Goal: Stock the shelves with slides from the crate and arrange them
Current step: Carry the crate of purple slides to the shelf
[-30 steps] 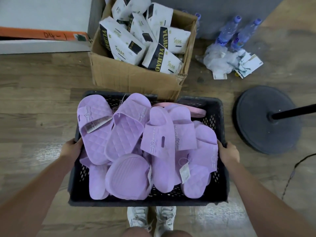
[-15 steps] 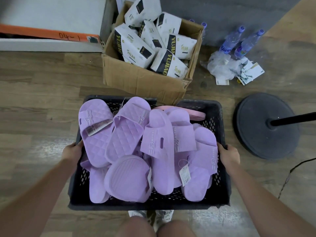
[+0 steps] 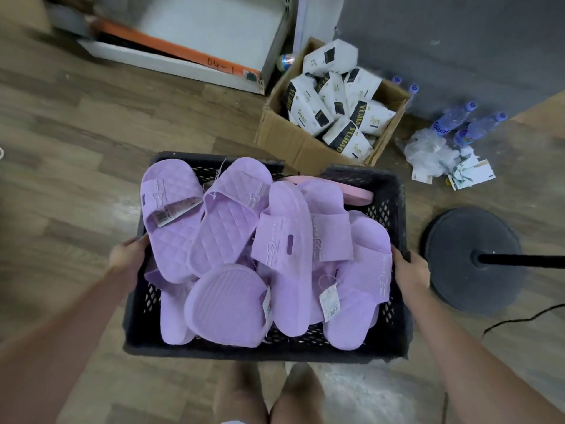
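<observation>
A black plastic crate (image 3: 394,203) hangs in front of me above the wood floor, piled with several lilac slides (image 3: 226,215); a pink one (image 3: 357,194) peeks out at the back right. Paper tags hang from some of them. My left hand (image 3: 127,252) grips the crate's left rim and my right hand (image 3: 409,267) grips its right rim. The bottom shelf (image 3: 195,29), white with an orange label strip, lies at the upper left.
A cardboard box (image 3: 293,142) of white packets stands just beyond the crate. Water bottles (image 3: 467,123) and crumpled plastic lie to its right. A round black stand base (image 3: 464,258) with a pole sits at right, a cable trailing below it.
The view has swung left: the shelf has come further into view and the cardboard box has shifted right. Both hands keep their hold on the crate.
</observation>
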Motion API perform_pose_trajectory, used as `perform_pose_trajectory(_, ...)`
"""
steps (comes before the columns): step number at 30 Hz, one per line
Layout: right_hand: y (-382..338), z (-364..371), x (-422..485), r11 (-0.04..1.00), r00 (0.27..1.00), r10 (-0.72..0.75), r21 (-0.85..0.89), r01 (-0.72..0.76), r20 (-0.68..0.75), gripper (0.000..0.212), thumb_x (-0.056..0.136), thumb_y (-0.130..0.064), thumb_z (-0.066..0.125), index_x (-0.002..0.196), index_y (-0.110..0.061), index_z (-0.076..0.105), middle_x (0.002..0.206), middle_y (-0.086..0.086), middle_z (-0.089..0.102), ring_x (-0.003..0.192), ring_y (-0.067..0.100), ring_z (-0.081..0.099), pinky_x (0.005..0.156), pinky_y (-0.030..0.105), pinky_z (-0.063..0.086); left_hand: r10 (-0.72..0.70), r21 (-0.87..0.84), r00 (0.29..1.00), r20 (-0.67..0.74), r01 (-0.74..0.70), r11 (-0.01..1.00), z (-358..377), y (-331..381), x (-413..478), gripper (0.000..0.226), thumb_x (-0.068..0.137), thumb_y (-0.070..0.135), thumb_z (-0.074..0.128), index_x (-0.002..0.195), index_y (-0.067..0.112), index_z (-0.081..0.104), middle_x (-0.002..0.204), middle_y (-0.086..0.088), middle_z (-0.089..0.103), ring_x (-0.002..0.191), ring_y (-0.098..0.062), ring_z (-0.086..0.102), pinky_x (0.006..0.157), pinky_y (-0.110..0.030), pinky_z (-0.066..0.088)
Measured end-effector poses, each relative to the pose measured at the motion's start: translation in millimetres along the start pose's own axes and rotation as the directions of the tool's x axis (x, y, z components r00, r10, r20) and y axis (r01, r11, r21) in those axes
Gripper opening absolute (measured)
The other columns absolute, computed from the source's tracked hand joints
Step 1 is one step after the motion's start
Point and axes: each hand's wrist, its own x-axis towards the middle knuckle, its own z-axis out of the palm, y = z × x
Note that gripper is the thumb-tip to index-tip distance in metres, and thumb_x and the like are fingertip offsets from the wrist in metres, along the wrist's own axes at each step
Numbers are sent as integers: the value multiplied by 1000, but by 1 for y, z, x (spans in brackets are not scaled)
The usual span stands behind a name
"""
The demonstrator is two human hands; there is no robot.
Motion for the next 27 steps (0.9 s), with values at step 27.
perform_pose_trajectory(27,-119,47,-179,670,623,-536,-161,725,570,35,87,-34,61,61,-15,49,59,7,56,61,27,51,62,36,39,-522,-565,797,-303,292,772,-232,-246,-210,33,87,20,62,61,5,48,64,-12,48,57,-26,43,53,-34,36)
